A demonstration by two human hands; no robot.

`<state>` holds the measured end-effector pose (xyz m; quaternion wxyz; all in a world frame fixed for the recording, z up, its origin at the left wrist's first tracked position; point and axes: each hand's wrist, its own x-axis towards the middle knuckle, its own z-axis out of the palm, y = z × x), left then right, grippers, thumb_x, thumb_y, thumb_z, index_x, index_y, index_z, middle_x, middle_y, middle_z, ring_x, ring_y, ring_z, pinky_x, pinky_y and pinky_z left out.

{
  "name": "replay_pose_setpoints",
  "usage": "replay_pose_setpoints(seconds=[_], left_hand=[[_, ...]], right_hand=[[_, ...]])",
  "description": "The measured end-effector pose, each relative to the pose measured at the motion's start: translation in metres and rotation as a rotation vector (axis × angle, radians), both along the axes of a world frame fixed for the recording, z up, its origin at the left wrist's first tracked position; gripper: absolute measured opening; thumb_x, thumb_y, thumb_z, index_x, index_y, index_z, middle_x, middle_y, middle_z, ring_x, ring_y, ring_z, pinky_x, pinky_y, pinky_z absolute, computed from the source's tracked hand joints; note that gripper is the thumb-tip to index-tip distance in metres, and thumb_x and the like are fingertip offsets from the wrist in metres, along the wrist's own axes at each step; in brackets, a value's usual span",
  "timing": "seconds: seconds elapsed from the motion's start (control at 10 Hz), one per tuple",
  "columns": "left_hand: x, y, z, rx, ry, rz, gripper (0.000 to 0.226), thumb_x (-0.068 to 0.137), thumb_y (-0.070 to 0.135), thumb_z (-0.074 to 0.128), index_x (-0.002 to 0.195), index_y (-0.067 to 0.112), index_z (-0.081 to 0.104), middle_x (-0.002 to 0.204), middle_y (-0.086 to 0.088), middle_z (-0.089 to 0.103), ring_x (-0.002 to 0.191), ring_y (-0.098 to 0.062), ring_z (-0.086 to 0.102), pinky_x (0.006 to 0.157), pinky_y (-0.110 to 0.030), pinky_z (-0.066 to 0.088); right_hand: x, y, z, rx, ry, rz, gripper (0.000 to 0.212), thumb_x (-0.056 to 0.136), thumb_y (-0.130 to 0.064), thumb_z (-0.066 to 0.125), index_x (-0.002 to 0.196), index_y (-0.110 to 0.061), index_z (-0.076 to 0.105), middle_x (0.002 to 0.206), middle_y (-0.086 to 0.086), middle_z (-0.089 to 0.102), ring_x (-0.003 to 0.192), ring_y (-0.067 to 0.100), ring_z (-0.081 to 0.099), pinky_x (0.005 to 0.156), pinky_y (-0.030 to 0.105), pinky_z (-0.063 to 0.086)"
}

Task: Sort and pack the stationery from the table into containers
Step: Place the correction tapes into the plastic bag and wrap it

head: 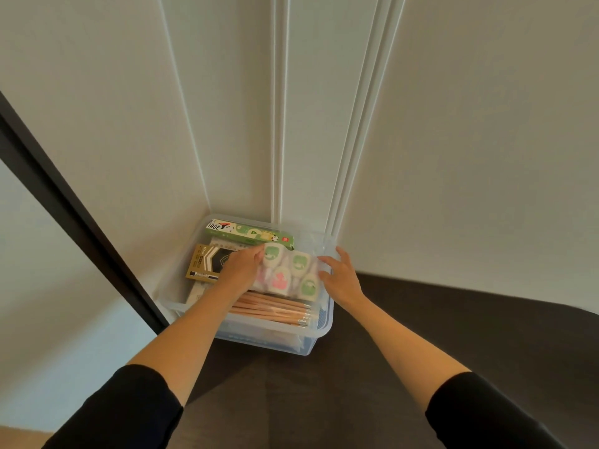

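A clear plastic container (319, 328) stands on the dark table against the white wall. Inside lie a green patterned box (249, 234) at the back, a brown and black box (207, 262) on the left and a bundle of wooden pencils (275, 309) at the front. A clear packet of white items with green and pink prints (291, 273) lies on top. My left hand (241, 265) grips the packet's left end. My right hand (340, 277) holds its right end with fingers curled over the edge.
The dark table (421, 319) stretches to the right and toward me. A white panelled wall (291, 124) rises directly behind the container. The table's dark left edge (81, 215) runs diagonally, with pale floor beyond it.
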<state>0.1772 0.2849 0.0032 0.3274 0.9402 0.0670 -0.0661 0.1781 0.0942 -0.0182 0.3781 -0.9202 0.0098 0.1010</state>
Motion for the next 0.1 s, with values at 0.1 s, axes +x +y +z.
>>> replay_pose_setpoints(seconds=[0.1], left_hand=[[0.0001, 0.0058, -0.0045, 0.031, 0.013, 0.061, 0.041, 0.101, 0.026, 0.030, 0.139, 0.014, 0.040, 0.134, -0.017, 0.049, 0.123, -0.032, 0.045, 0.095, -0.039, 0.037]], right_hand=[[-0.0061, -0.0055, 0.0012, 0.046, 0.042, -0.010, 0.041, 0.096, -0.011, 0.042, 0.137, -0.016, 0.044, 0.148, 0.010, 0.032, 0.132, 0.025, 0.038, 0.104, 0.031, 0.034]])
